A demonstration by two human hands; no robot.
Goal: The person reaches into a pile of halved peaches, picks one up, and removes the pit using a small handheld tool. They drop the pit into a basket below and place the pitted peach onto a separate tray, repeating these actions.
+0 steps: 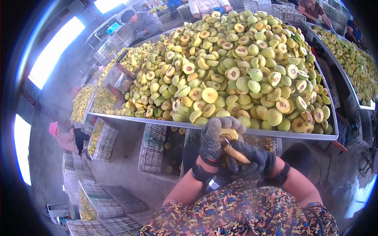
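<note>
One yellow halved peach (229, 134) is clasped in the grey-gloved left hand (214, 139); one wooden-handled knife (235, 152) is gripped by the dark-gloved right hand (254, 161). At twelve o'clock, one steel table (220, 129) is heaped with uncountable peach halves (236, 70).

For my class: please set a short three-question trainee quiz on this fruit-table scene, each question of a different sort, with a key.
1. True or false: the left hand in its grey glove holds a peach half.
2. Which does the right hand grip? A) a wooden-handled tool B) a brush C) a cup
3. Fill in: the halved peaches lie heaped on a metal ____, with wire crates below it.

Key: 1 true; 2 A; 3 table
</note>
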